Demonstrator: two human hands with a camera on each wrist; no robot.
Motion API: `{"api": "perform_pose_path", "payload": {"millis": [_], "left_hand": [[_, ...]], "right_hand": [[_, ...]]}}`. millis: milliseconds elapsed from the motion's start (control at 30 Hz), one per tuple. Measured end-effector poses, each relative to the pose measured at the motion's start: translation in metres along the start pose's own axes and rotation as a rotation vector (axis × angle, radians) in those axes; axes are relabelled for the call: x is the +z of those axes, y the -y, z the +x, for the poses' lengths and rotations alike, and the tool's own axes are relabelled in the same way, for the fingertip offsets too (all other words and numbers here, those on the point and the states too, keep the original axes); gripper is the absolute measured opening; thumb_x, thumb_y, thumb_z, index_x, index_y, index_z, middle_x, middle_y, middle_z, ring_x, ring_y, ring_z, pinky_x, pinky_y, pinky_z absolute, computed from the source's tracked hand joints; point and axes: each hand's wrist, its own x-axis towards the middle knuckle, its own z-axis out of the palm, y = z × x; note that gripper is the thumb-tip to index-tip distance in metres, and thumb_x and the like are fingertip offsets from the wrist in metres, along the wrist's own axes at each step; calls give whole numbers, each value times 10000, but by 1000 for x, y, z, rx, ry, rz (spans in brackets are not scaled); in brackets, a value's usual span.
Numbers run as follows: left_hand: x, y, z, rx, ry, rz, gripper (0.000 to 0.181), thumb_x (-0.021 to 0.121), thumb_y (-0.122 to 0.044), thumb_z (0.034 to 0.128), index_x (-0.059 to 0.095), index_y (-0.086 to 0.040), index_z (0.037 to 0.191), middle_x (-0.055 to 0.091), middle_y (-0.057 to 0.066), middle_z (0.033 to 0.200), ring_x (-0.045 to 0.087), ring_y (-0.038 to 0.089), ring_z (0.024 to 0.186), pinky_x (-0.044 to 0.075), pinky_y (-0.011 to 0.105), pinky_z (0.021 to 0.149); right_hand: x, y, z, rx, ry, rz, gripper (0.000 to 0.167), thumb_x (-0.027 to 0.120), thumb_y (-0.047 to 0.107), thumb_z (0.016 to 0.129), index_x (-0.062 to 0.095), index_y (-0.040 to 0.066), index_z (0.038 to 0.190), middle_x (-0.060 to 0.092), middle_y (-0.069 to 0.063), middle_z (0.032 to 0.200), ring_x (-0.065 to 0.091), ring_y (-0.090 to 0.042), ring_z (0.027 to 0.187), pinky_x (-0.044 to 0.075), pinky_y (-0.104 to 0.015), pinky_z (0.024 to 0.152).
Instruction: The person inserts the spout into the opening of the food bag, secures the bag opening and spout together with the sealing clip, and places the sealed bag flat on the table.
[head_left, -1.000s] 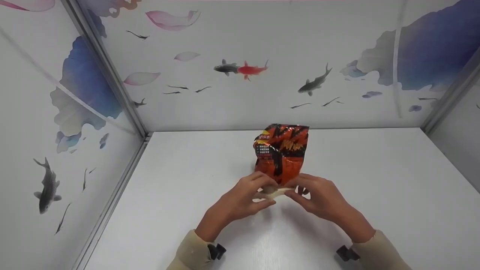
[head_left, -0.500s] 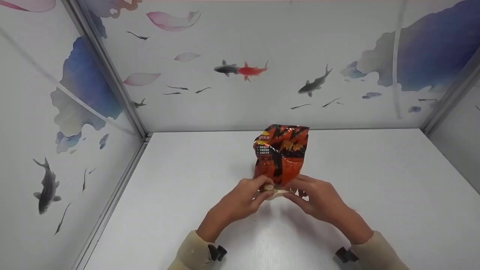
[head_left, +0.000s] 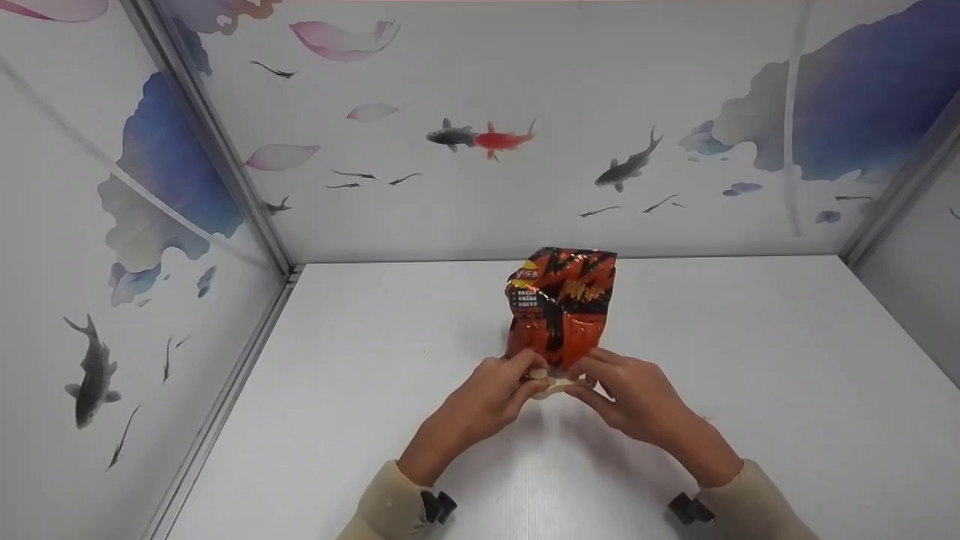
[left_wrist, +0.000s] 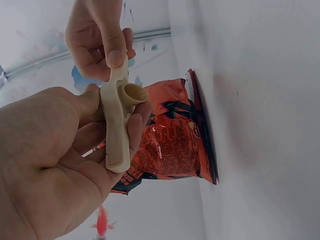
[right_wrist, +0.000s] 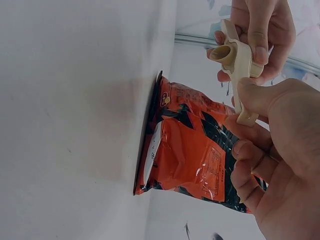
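Note:
A glossy orange-and-black snack bag (head_left: 564, 304) stands on the white table just beyond both hands. In front of its near side is a cream plastic bag clip with a round spout (left_wrist: 117, 131). My left hand (head_left: 486, 390) pinches the clip between thumb and fingers around the spout part. With thumb and fingers, my right hand (head_left: 637, 391) pinches the clip's other end, seen in the right wrist view, where the clip (right_wrist: 242, 65) spans both hands. Whether the clip is fastened to the bag cannot be told.
The white table (head_left: 360, 390) extends to both sides of the hands. A back wall (head_left: 480, 210) and a left wall (head_left: 45, 247), printed with fish and petals, enclose it. A metal rail (head_left: 214, 409) runs along the left edge.
My left thumb and fingers, which were spread around the clip a second ago, have come together on it. The right hand and the snack bag have barely moved.

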Motion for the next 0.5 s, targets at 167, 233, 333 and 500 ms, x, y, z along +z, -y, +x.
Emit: {"api": "perform_pose_path", "payload": {"millis": [167,233,333,500], "left_hand": [[-1,1,0,7,-7,16,220,635,-292,1100,646,-154,1271,738,-10,1024,603,57,852,567,138,792],[-1,2,0,16,-11,26,223,635,-288,1101,646,-150,1275,744,-4,1041,605,55,864,573,139,818],[-1,1,0,22,-12,25,238,629,-290,1103,644,-140,1287,749,3,1059,607,59,872,578,139,828],[-1,0,0,15,-18,17,262,623,-291,1106,647,-118,1302,747,13,1057,608,64,866,573,139,808]], "right_hand": [[0,1,0,12,-23,-9,167,853,362,951,768,295,1079,737,135,948,654,-44,775,572,-187,663],[-1,1,-1,10,-44,-8,167,875,336,936,777,299,1067,730,141,929,655,-55,769,563,-187,648],[-2,1,-1,5,-62,-5,174,892,319,923,785,305,1059,721,151,903,652,-72,738,549,-185,625],[-3,2,0,7,-60,-10,149,868,367,942,795,310,1058,707,160,880,624,-71,699,516,-175,599]]}}
